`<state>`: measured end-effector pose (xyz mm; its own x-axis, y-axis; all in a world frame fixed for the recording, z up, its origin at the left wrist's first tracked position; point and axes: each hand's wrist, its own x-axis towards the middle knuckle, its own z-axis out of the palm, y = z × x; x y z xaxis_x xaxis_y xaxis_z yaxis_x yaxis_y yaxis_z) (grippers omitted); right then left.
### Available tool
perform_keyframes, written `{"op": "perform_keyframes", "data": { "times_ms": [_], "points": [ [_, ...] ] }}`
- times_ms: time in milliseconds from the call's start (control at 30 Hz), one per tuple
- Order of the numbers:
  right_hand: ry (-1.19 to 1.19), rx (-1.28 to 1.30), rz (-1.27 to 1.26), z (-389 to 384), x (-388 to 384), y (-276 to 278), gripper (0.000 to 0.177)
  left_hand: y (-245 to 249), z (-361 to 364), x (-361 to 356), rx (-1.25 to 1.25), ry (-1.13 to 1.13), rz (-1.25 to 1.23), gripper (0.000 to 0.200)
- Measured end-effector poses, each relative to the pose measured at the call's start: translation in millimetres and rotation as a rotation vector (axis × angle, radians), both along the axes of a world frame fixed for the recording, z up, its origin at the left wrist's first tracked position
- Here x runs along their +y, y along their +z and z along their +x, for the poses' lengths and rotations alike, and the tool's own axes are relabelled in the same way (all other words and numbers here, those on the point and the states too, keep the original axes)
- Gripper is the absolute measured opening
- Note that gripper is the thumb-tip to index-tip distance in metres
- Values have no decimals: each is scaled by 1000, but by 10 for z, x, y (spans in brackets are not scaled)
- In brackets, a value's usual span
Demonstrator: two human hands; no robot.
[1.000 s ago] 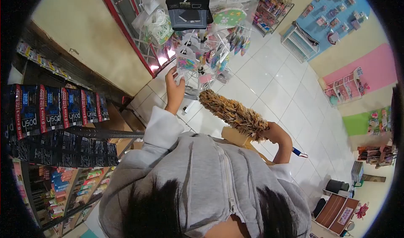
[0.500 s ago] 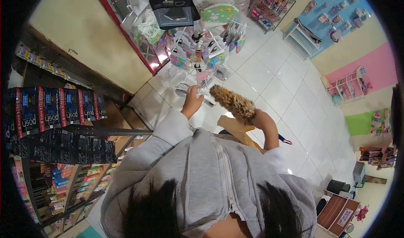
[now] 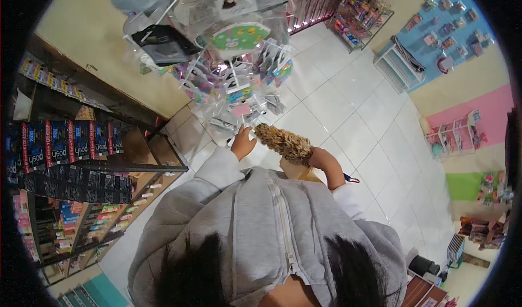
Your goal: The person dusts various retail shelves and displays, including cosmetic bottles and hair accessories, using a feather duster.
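A fluffy brown duster (image 3: 283, 144) is in my right hand (image 3: 325, 164), fingers wrapped round its lower end. Behind the wrist, the dark blue handle end with a loop (image 3: 351, 179) sticks out. My left hand (image 3: 243, 144) is just left of the duster's tip, fingers apart and pointing up at the lowest plastic-wrapped packets (image 3: 223, 124) of a display rack. Higher on this rack hang a green patterned pouch (image 3: 239, 37), a black pouch (image 3: 163, 43) and several colourful packets (image 3: 274, 62). Part of a tan cloth-like thing (image 3: 296, 171) shows below the duster.
To my left stands a shelf unit with strips of black sachets (image 3: 70, 144) along its edge and small products below. White floor tiles (image 3: 348, 111) stretch to the right. A snack rack (image 3: 359, 16), a white wire rack (image 3: 399, 65) and wall displays (image 3: 454, 136) line the far side.
The display rack is nearer and further left in view, and its black pouch is tilted. Both hands and the duster have shifted slightly left, with the left hand now closer to the duster's tip.
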<state>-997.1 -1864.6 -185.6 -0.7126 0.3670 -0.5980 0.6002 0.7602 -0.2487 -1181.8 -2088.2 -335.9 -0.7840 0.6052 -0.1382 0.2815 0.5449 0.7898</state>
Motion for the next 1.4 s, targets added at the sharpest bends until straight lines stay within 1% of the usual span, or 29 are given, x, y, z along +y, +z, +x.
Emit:
{"op": "perform_keyframes", "data": {
  "times_ms": [33, 67, 167, 200, 267, 333, 400, 433, 467, 533, 567, 600, 667, 700, 767, 800, 833, 867, 900, 967, 1000, 1033, 1067, 1133, 1167, 1200, 1267, 1333, 1400],
  "points": [
    [-1, 6, -32, 9, 133, 59, 37, 83, 18, 55, -5, 38, -15, 55],
    [25, 50, -23, 46, 396, -238, 37, 162, 42, 104, -23, 58, -77, 59],
    [51, 85, -20, -124, 602, -117, 39, -11, 93, 212, 73, 131, -166, 67],
    [63, 149, 53, -170, 609, -138, 43, -67, 81, 231, 72, 133, -196, 71],
    [61, 105, 13, -270, 695, -266, 45, -155, 63, 251, 65, 161, -262, 71],
    [87, 77, -14, -278, 827, -192, 46, -134, 89, 253, 65, 184, -272, 71],
    [115, 27, -178, -206, 1192, -194, 43, -127, 99, 275, 70, 238, -261, 71],
    [129, -8, -259, -144, 1373, -160, 41, -77, 145, 312, 67, 267, -258, 71],
    [106, 36, -202, -58, 1539, -117, 39, -33, 194, 351, 47, 307, -244, 66],
    [29, -112, -150, -19, 1695, 374, 41, -24, 285, 411, 81, 373, -168, 63],
    [-29, -177, -107, -21, 1785, 510, 42, -31, 319, 430, 104, 404, -130, 61],
    [-57, -85, -133, -25, 1889, 520, 41, -8, 354, 461, 199, 409, -128, 60],
    [-116, 101, -188, -33, 2048, 519, 40, 51, 407, 475, 114, 422, -170, 63],
    [-92, 160, -222, -82, 2056, 483, 38, 117, 439, 492, 70, 424, -190, 64],
    [-41, 284, -289, -298, 1966, 399, 36, -17, 427, 489, 68, 419, -203, 67],
    [-199, 284, -342, -411, 1850, 389, 32, -68, 428, 482, 68, 419, -211, 69],
    [-77, 216, -311, -485, 1955, 74, 33, -54, 429, 495, 65, 416, -228, 69],
    [-58, 229, -326, -548, 2034, -337, 34, -9, 430, 506, 63, 414, -248, 70],
    [-40, 240, -343, -589, 2069, -598, 35, 27, 444, 510, 60, 411, -270, 71],
    [49, 199, -281, -609, 2052, -668, 38, 52, 449, 498, 40, 411, -294, 72],
    [153, 248, -287, -553, 2269, -1073, 37, 58, 456, 504, 28, 412, -305, 72],
    [259, 295, -295, -571, 2170, -973, 36, 71, 459, 519, 4, 409, -293, 72],
    [206, 154, -251, -565, 2198, -792, 36, 81, 459, 521, -22, 412, -285, 72],
    [171, 83, -225, -543, 2097, -432, 34, 10, 485, 497, -50, 432, -265, 72],
    [182, 155, -248, -466, 2268, -654, 32, -55, 492, 498, -48, 444, -251, 72],
    [182, 196, -284, -445, 2267, -576, 29, -48, 507, 495, -35, 446, -243, 72],
    [72, 196, -338, -453, 2290, -465, 26, 1, 519, 522, -39, 446, -237, 73],
    [-148, 116, -362, -525, 2343, -451, 27, 98, 539, 569, -54, 452, -262, 71],
    [-109, 121, -323, -573, 2203, -286, 29, 334, 580, 595, -153, 423, -276, 69]
  ]
}}
